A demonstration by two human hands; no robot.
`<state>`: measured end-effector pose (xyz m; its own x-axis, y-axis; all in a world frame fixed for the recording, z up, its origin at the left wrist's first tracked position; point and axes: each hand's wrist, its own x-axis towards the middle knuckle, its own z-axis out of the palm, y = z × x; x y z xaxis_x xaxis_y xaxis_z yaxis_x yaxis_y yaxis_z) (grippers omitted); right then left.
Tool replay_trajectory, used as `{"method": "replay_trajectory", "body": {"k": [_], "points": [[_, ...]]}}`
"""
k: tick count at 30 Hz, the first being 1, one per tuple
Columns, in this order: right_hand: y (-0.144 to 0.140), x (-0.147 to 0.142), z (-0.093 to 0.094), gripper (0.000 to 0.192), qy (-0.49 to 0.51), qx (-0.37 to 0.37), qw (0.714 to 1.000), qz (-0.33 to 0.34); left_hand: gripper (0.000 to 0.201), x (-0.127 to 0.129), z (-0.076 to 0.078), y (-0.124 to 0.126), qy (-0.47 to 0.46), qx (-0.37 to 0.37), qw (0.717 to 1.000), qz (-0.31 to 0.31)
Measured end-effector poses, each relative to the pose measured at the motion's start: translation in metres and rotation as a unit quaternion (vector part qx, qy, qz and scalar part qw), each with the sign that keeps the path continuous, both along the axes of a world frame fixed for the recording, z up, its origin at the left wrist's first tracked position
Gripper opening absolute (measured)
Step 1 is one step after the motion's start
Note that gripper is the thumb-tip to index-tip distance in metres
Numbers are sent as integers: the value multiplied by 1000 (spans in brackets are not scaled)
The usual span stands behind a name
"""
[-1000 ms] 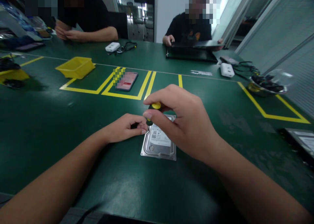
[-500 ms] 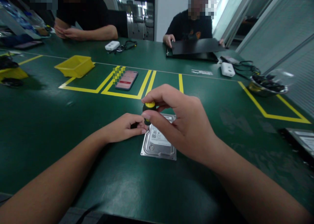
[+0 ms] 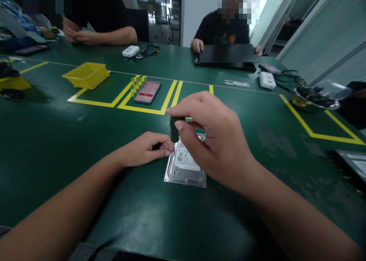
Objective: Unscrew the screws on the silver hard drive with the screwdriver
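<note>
A silver hard drive (image 3: 185,167) with a white label lies flat on the green table (image 3: 57,146) in front of me. My right hand (image 3: 214,139) grips the dark handle of a screwdriver (image 3: 174,128) upright over the drive's far left corner, fingers wrapped over its top. My left hand (image 3: 147,148) rests on the table against the drive's left edge, fingertips pinched near the screwdriver's shaft. The tip of the tool is hidden behind my fingers.
A phone (image 3: 148,92) lies inside yellow tape lines, a yellow bin (image 3: 86,74) to its left. A metal bowl of dark parts (image 3: 313,99) sits at right, another drive (image 3: 353,161) at the right edge. Two people sit across the table, one with a laptop (image 3: 225,58).
My right-hand fingers have closed over the screwdriver's yellow cap, which no longer shows, and have shifted round the handle. My left hand and the drive have stayed put.
</note>
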<state>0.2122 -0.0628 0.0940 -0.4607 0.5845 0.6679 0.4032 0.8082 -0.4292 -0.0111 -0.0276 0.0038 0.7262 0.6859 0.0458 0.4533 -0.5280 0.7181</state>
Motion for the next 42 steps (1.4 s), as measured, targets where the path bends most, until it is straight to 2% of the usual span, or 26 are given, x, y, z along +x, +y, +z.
{"method": "replay_trajectory", "body": {"k": [12,20,24,34,42], "points": [[-3,5,8,28,7,-68,997,48,24,0,1,0,8,-4,1000,3],[-2,3,6,16,-9,-28,999,14,26,-1,0,-1,12,-10,1000,2],[-1,3,4,22,-12,-21,1000,4,24,-2,-1,0,5,-9,1000,-1],[-1,4,6,37,-3,-41,998,49,22,-1,1,1,5,-21,1000,-6],[-6,3,9,31,8,-50,996,67,23,1,4,-1,-1,1,1000,4]]}}
